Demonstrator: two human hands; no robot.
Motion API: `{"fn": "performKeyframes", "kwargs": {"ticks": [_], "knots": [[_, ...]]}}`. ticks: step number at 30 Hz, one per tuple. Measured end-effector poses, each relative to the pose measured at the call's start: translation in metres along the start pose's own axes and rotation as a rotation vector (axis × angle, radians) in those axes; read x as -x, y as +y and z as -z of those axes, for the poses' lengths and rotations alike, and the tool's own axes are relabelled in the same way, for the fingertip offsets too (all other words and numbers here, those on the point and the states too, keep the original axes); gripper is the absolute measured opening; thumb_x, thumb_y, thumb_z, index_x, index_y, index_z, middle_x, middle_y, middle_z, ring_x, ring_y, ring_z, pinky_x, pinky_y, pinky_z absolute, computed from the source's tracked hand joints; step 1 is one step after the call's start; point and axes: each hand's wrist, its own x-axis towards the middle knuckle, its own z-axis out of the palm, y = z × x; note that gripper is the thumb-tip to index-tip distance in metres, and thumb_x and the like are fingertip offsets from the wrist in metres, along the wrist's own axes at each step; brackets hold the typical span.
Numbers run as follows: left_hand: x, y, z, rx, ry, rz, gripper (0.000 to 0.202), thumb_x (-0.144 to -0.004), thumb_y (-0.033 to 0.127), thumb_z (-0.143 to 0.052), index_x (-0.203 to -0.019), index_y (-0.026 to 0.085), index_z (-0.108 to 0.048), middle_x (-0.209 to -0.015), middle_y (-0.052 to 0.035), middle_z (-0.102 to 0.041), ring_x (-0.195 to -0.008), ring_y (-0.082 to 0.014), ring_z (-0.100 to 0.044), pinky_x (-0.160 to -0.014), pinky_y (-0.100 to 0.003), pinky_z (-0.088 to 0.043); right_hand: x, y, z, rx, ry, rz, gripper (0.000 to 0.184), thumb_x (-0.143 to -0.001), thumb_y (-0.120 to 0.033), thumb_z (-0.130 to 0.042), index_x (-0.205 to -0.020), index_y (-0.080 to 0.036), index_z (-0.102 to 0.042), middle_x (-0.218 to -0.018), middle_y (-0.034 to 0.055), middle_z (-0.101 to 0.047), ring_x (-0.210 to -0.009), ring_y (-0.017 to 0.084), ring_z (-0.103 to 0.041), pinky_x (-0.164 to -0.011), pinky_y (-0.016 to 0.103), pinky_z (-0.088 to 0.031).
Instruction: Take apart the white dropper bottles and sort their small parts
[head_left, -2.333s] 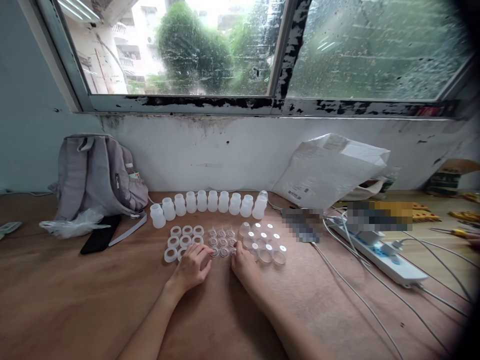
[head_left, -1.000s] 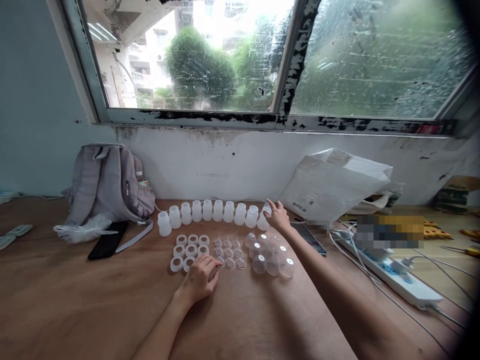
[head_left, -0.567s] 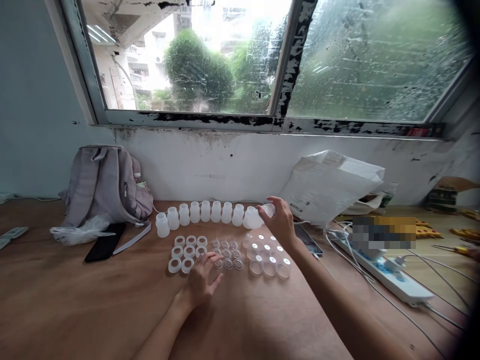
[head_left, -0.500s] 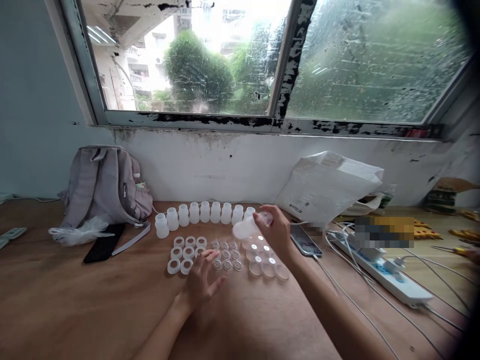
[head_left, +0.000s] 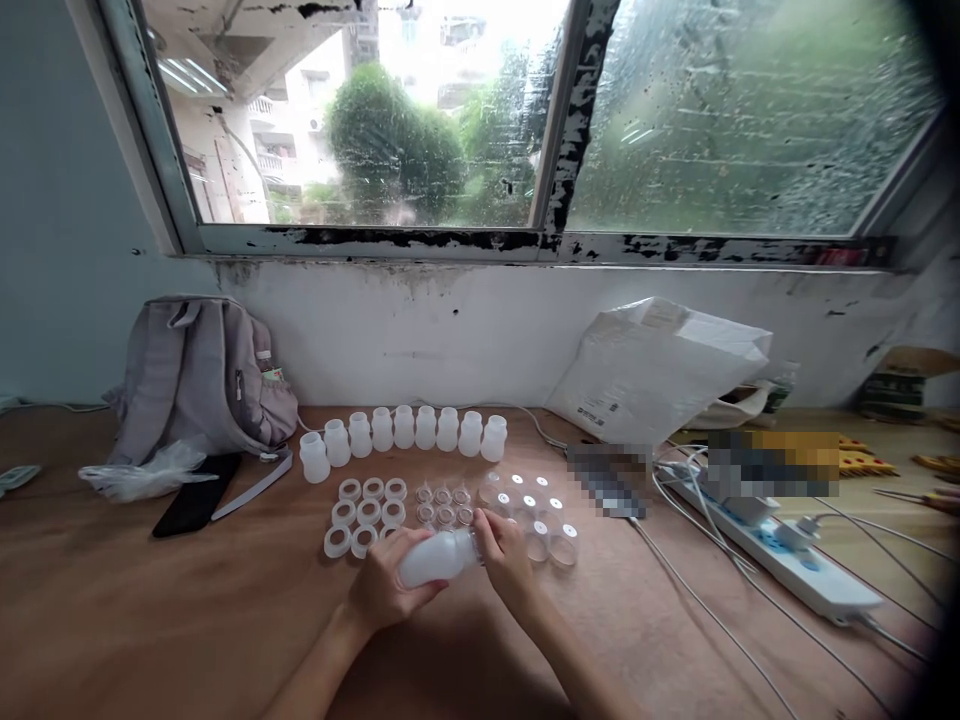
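Note:
My left hand [head_left: 386, 580] is wrapped round the body of a frosted white baby bottle [head_left: 431, 560], tilted nearly on its side. At its right end, my right hand [head_left: 504, 555] closes its fingers on the clear top, which they partly hide. Just behind the bottle lie clear nipples [head_left: 443, 495] in rows, the nearest ones covered by the hands. White collar rings [head_left: 367, 511] lie in rows to the left. Right of the nipples are clear caps [head_left: 564, 546] with white round spots. Several open white bottles [head_left: 404, 428] stand in an arc at the back.
A grey backpack [head_left: 199, 375], a plastic bag [head_left: 146, 472] and a black phone-like slab [head_left: 196, 497] are at the left. A white packaging bag [head_left: 660, 365] leans on the wall. To the right are a partly blurred phone [head_left: 611, 485], cables and a power strip [head_left: 780, 555].
My right hand has brought the bottle down and toward me from the back row's right end. My left hand, earlier open over the rings, has moved down and closed round the bottle.

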Motion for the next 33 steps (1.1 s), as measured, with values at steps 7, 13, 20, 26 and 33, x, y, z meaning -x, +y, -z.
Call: {"fn": "performKeyframes", "kwargs": {"ticks": [7, 13, 20, 26, 33], "knots": [[-0.007, 0.003, -0.005, 0.515, -0.217, 0.429, 0.044, -0.060, 0.044, -0.064, -0.089, 0.012, -0.059, -0.063, -0.0016, -0.058, -0.049, -0.0118, -0.052, -0.040, -0.020, -0.039, 0.007, -0.004, 0.012, 0.077, 0.027, 0.202, 0.036, -0.085, -0.028, -0.028, -0.052, -0.018, -0.039, -0.044, -0.0042, -0.036, -0.039, 0.007, -0.034, -0.042, 0.020, -0.024], [-0.011, 0.000, 0.001, 0.856, -0.541, 0.666, 0.039, -0.074, 0.045, -0.045, -0.083, 0.009, -0.059, -0.059, -0.0027, -0.057, -0.036, -0.0061, -0.045, -0.028, -0.016, -0.021, 0.008, -0.008, 0.022, 0.127, 0.036, 0.331, 0.036, -0.085, -0.024, -0.028, -0.050, -0.020, -0.035, -0.044, -0.0037, -0.036, -0.038, 0.007, -0.032, -0.042, 0.022, -0.024], [-0.007, -0.007, 0.007, 1.012, -0.762, 0.852, 0.054, -0.076, 0.053, -0.033, -0.082, 0.006, -0.060, -0.053, -0.0049, -0.058, -0.030, -0.0065, -0.040, -0.025, -0.019, -0.014, 0.010, -0.007, 0.022, 0.115, -0.040, 0.441, 0.032, -0.082, -0.022, -0.031, -0.053, -0.019, -0.044, -0.045, -0.0020, -0.041, -0.040, 0.009, -0.038, -0.044, 0.023, -0.027], [-0.003, -0.012, 0.012, 1.043, -0.798, 0.827, 0.056, -0.070, 0.058, -0.038, -0.080, 0.008, -0.060, -0.053, -0.0045, -0.057, -0.031, -0.0066, -0.040, -0.026, -0.019, -0.013, 0.004, -0.002, 0.033, -0.047, 0.187, 0.231, 0.030, -0.083, -0.026, -0.032, -0.068, -0.017, -0.056, -0.052, -0.0005, -0.050, -0.045, 0.011, -0.046, -0.046, 0.022, -0.034], [0.001, -0.017, 0.011, 1.022, -0.485, 0.813, 0.056, -0.075, 0.060, -0.033, -0.094, 0.014, -0.057, -0.063, -0.0034, -0.058, -0.042, -0.0072, -0.041, -0.036, -0.019, -0.027, -0.021, 0.014, 0.046, -0.180, 0.596, -0.118, 0.032, -0.078, -0.040, -0.045, -0.101, -0.018, -0.046, -0.083, 0.0043, -0.056, -0.067, 0.014, -0.053, -0.060, 0.025, -0.042]]}}
